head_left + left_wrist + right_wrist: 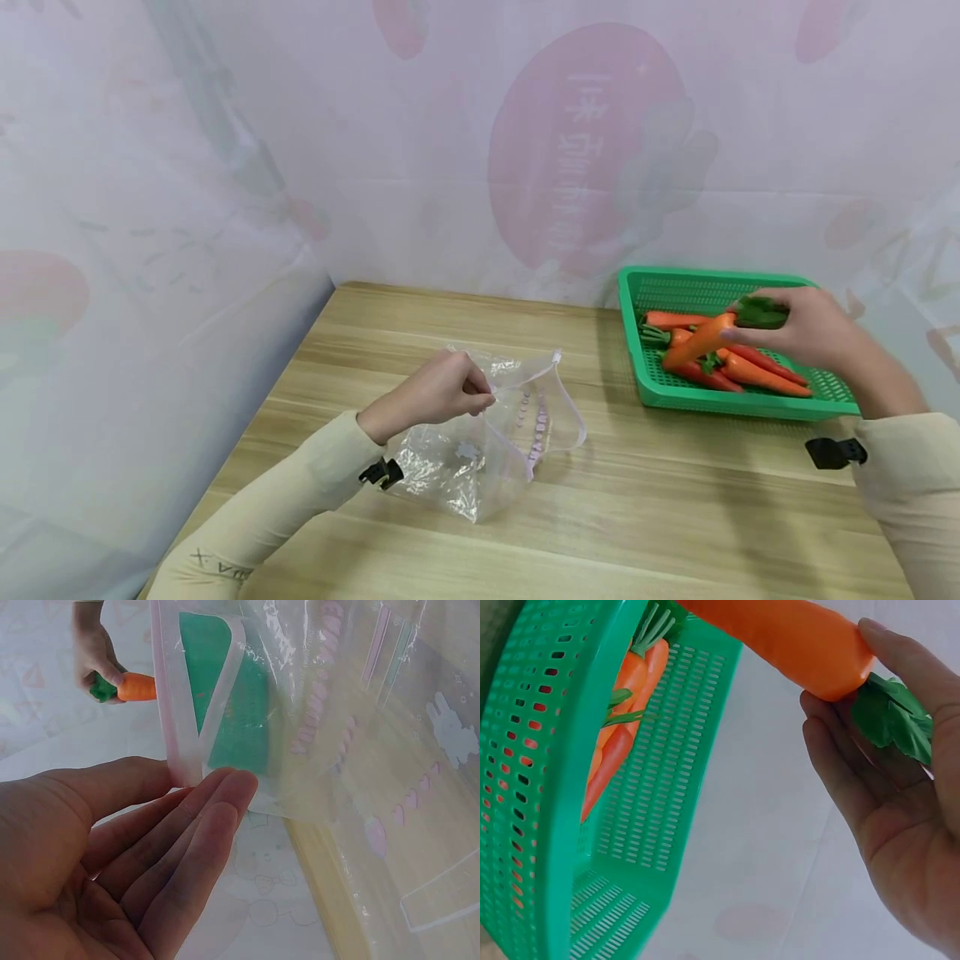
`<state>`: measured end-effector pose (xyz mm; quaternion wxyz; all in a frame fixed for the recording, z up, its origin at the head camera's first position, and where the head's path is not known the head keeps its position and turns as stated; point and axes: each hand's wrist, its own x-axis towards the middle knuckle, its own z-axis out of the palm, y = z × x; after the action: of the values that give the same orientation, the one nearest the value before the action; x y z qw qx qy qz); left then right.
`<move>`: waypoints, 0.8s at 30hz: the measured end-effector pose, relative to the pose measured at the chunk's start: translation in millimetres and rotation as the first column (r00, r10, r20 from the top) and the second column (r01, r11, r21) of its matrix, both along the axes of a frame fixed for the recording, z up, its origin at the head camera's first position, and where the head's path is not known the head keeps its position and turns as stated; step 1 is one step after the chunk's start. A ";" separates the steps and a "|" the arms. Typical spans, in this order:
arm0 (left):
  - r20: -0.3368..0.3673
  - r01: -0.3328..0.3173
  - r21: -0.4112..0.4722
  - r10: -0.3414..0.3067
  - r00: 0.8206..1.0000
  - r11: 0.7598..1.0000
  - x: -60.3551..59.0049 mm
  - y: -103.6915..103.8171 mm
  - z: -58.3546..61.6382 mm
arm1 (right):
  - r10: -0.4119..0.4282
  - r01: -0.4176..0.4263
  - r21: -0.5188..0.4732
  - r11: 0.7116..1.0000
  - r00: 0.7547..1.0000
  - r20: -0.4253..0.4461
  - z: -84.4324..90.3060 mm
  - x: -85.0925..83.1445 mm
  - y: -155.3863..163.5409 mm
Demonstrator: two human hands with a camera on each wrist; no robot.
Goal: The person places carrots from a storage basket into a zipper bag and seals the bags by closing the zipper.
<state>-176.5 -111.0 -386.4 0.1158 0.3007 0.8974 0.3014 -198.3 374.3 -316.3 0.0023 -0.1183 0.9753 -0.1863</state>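
My left hand (442, 392) pinches the rim of a clear zip bag (517, 433) between thumb and fingertips. The bag lies on the table with its mouth spread apart toward the right, and pink print and a white rabbit (454, 724) show on its film. Above the green basket (641, 358), my right hand (806, 329) grips an orange carrot (699, 343) by its leafy top end. In the right wrist view that carrot (802, 645) is held between thumb and fingers, its green leaves (892, 716) against the palm. Its tip points away from the hand.
Several more carrots (765, 375), orange and red, lie in the basket at the table's back right. The wooden table (637, 500) meets a pale printed cloth (420, 208) at the back and left. A black strap (834, 452) sits at each wrist.
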 end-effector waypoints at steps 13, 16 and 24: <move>-0.005 0.003 -0.006 -0.003 1.000 1.000 0.5 0.1 0.4 | -0.085 0.069 -0.201 0.977 0.994 -0.070 -12.8 24.0 19.7; -0.005 0.006 -0.003 -0.006 1.000 1.000 0.2 0.0 0.4 | -0.092 0.072 -0.237 0.969 0.993 -0.072 -13.8 29.6 17.8; -0.004 0.009 -0.006 -0.009 1.000 1.000 -0.1 -0.1 1.9 | -0.083 0.059 -0.324 0.944 0.995 -0.060 -13.5 38.5 1.7</move>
<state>-176.5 -111.1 -384.5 0.1163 0.3050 0.8971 0.2978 -159.8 375.9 -329.8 -0.0591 -0.0887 0.9350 -0.3382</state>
